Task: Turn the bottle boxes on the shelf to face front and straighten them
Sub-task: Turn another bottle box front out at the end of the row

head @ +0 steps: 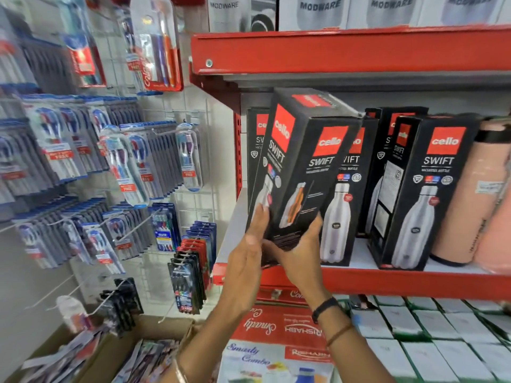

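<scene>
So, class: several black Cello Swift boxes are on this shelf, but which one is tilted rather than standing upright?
The box held in both hands, at the shelf's left end: it leans, lifted, while the others, like the rightmost box, stand upright on the shelf.

Left of my grip I see toothbrush packs [132, 161] hanging on a white wire grid [193, 111], with a red-backed pack [157, 42] higher up. Below-left of the grip sits a cardboard carton [116, 352] of loose packets. Far right stand pink flasks [467, 194]. Above are Modware boxes [320, 12]; below-right, white boxes [431, 335] in rows.
</scene>
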The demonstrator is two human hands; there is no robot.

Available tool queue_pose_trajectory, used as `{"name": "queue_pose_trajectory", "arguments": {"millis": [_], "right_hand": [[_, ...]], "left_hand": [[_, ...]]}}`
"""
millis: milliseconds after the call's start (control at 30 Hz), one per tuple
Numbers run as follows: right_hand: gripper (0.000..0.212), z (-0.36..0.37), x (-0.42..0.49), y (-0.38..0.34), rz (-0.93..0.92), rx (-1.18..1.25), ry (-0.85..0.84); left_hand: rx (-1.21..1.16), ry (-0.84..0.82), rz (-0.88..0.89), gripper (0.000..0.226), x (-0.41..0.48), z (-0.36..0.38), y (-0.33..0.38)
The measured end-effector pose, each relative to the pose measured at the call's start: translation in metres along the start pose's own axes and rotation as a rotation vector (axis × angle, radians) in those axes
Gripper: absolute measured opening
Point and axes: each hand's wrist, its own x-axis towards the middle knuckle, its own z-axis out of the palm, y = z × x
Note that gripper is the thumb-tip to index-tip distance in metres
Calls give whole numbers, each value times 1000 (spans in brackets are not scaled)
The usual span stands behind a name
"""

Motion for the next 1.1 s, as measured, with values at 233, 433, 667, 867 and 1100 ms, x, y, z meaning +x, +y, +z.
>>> {"name": "queue_pose_trajectory", "arguments": {"millis": [233, 433, 667, 867, 1100], "right_hand": [[98, -28, 12, -20, -38, 108, -99], [110, -25, 25, -26, -41, -16, -316], [83, -14, 37, -15, -100, -166, -376], [77, -8, 44, 11, -44, -191, -319], [73, -1, 45, 32, 43, -98, -271]], "left_hand": [[40, 50, 139, 49, 3, -34, 8], [39, -4, 84, 40, 43, -40, -5], [34, 148, 47, 48, 51, -34, -24], [146, 171, 37, 55, 63, -28, -41], [181, 93, 1, 53, 66, -27, -56]]}}
